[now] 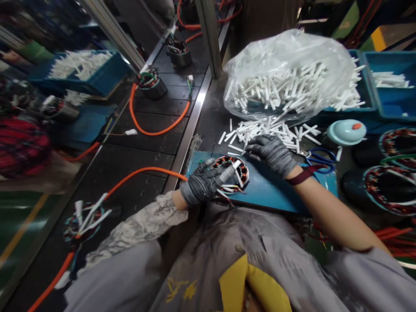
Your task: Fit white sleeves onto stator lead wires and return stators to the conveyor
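Observation:
My left hand [206,181], in a grey knitted glove, rests over a round motor stator [246,171] with copper-red windings. Its fingers are closed about the near-left side of the stator, and the thumb lies by a short white sleeve [236,164] standing among the wires. White-sleeved leads come out on the stator's near side. At the edge of a loose heap of white sleeves [279,130], my gloved right hand [271,154] reaches with fingers stretched out and slightly apart. No sleeve shows clearly in those fingers. Under the stator is a blue board [273,190].
A clear plastic bag [286,65] of white sleeves stands behind the heap. Blue-handled scissors [320,159], a pale blue lidded container [347,132] and more stators [390,190] are on the right. Leftward, a conveyor [156,151] carries stators with orange cables [143,171]. A co-worker's plaid sleeve [22,147] shows far left.

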A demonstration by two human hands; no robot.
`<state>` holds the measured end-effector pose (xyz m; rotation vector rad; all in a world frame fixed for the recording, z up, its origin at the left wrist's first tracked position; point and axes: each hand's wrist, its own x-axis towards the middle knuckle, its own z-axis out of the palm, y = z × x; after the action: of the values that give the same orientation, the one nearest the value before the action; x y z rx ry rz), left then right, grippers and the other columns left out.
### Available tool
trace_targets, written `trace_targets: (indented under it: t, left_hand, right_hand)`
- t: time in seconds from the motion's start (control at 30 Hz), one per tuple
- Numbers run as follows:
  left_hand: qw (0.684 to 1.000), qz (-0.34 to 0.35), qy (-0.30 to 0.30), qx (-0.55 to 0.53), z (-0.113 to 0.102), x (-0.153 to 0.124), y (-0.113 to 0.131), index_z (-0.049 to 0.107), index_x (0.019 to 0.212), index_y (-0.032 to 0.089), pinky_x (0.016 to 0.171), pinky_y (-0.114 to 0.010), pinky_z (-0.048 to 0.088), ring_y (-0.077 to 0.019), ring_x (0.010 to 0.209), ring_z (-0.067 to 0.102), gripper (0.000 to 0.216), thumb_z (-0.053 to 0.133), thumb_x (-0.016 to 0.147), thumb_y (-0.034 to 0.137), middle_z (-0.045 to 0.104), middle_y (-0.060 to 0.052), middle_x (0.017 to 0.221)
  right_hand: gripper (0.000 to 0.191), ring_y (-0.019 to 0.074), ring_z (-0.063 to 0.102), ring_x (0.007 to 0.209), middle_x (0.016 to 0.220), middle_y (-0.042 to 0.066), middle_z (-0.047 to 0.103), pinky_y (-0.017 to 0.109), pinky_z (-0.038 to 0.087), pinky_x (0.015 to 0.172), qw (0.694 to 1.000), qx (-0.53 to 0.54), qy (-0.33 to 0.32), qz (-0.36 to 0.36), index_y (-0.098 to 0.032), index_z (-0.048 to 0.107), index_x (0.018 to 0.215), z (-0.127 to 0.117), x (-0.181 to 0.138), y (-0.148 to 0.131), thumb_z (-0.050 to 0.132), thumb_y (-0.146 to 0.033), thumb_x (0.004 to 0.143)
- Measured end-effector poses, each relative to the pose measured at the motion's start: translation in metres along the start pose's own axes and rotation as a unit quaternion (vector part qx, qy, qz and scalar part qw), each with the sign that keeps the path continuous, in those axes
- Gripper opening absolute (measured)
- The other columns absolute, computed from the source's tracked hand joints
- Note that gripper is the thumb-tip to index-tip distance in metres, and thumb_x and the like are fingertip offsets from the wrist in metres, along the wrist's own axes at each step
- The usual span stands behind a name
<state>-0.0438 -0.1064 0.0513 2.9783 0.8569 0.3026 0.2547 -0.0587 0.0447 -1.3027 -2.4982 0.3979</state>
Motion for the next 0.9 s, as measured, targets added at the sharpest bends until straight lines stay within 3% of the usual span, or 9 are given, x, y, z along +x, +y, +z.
trace_targets:
  t: [0.1, 0.2, 0.33, 0.4, 0.43, 0.53, 0.63, 0.8, 0.9]
  left_hand:
    - [0.996, -0.063, 0.049, 0.048, 0.006, 0.017, 0.036, 0.050, 0.150, 0.008, 0.105, -0.044, 0.050, -0.0285, 0.107, 0.072, 0.069, 0.057, 0.099, 0.054, 0.073, -0.020, 0.125]
    - [0.988, -0.125, 0.073, 0.057, 0.005, 0.027, 0.056, 0.045, 0.152, 0.000, 0.094, -0.048, 0.053, -0.0331, 0.098, 0.072, 0.082, 0.061, 0.095, 0.057, 0.075, -0.023, 0.114]
    - [0.982, -0.135, 0.128, 0.024, -0.003, 0.012, 0.054, 0.052, 0.148, 0.006, 0.088, -0.048, 0.054, -0.0347, 0.102, 0.071, 0.073, 0.065, 0.092, 0.052, 0.075, -0.021, 0.112]
    - [0.983, -0.107, 0.150, 0.016, -0.010, -0.003, 0.049, 0.058, 0.141, 0.015, 0.090, -0.046, 0.054, -0.0318, 0.106, 0.070, 0.057, 0.067, 0.092, 0.043, 0.075, -0.016, 0.116]
    - [0.985, -0.088, 0.149, 0.014, -0.013, -0.010, 0.047, 0.061, 0.137, 0.019, 0.091, -0.044, 0.055, -0.0290, 0.107, 0.070, 0.048, 0.067, 0.093, 0.037, 0.075, -0.013, 0.117]
    - [0.988, -0.061, 0.142, 0.017, -0.021, -0.023, 0.044, 0.066, 0.128, 0.024, 0.086, -0.034, 0.055, -0.0208, 0.101, 0.071, 0.034, 0.067, 0.094, 0.023, 0.077, -0.006, 0.116]
    - [0.990, -0.062, 0.126, 0.021, -0.022, -0.024, 0.042, 0.066, 0.130, 0.025, 0.081, -0.031, 0.057, -0.0192, 0.097, 0.072, 0.034, 0.067, 0.096, 0.024, 0.077, -0.006, 0.115]
    - [0.995, -0.056, 0.051, -0.058, -0.020, -0.017, 0.035, 0.062, 0.139, 0.023, 0.080, -0.034, 0.061, -0.0224, 0.101, 0.074, 0.038, 0.055, 0.102, 0.031, 0.075, -0.007, 0.124]
    - [0.992, -0.059, -0.003, -0.113, -0.025, -0.010, 0.028, 0.056, 0.145, 0.022, 0.079, -0.037, 0.062, -0.0252, 0.100, 0.075, 0.046, 0.053, 0.102, 0.037, 0.074, -0.009, 0.128]
  right_hand:
    - [0.029, 0.0345, 0.057, 0.129, 0.136, 0.017, 0.068, 0.052, 0.042, 0.110, 0.996, -0.085, -0.023, 0.018, -0.016, 0.076, 0.118, 0.006, 0.022, 0.001, 0.054, -0.026, 0.101]
    - [0.030, 0.0345, 0.056, 0.131, 0.138, 0.017, 0.067, 0.054, 0.043, 0.111, 0.996, -0.080, -0.025, 0.024, -0.015, 0.074, 0.120, 0.012, 0.028, 0.001, 0.054, -0.020, 0.099]
    - [0.027, 0.0318, 0.061, 0.126, 0.140, 0.016, 0.066, 0.052, 0.048, 0.108, 0.985, 0.062, 0.143, 0.074, -0.019, 0.071, 0.119, 0.003, -0.003, -0.007, 0.057, -0.029, 0.099]
    - [0.024, 0.0271, 0.068, 0.113, 0.126, 0.012, 0.073, 0.045, 0.054, 0.102, 0.951, 0.179, 0.223, 0.120, -0.022, 0.069, 0.115, -0.003, -0.030, -0.019, 0.058, -0.037, 0.099]
    - [0.024, 0.0246, 0.071, 0.102, 0.115, 0.009, 0.076, 0.042, 0.057, 0.095, 0.932, 0.241, 0.227, 0.146, -0.024, 0.068, 0.114, -0.006, -0.042, -0.027, 0.060, -0.040, 0.098]
    - [0.025, 0.0224, 0.073, 0.089, 0.100, 0.004, 0.078, 0.038, 0.060, 0.084, 0.894, 0.353, 0.196, 0.195, -0.025, 0.069, 0.103, -0.009, -0.068, -0.045, 0.069, -0.048, 0.092]
    - [0.028, 0.0225, 0.074, 0.086, 0.097, 0.004, 0.079, 0.038, 0.061, 0.082, 0.881, 0.395, 0.166, 0.199, -0.024, 0.072, 0.101, -0.007, -0.072, -0.052, 0.072, -0.049, 0.088]
    - [0.023, 0.0227, 0.074, 0.091, 0.099, 0.005, 0.080, 0.037, 0.059, 0.088, 0.910, 0.385, 0.121, 0.094, -0.025, 0.079, 0.100, -0.012, -0.058, -0.047, 0.073, -0.045, 0.090]
    - [0.027, 0.0237, 0.075, 0.092, 0.103, 0.006, 0.081, 0.037, 0.059, 0.086, 0.939, 0.332, 0.075, 0.055, -0.027, 0.080, 0.110, -0.023, -0.054, -0.045, 0.069, -0.045, 0.094]
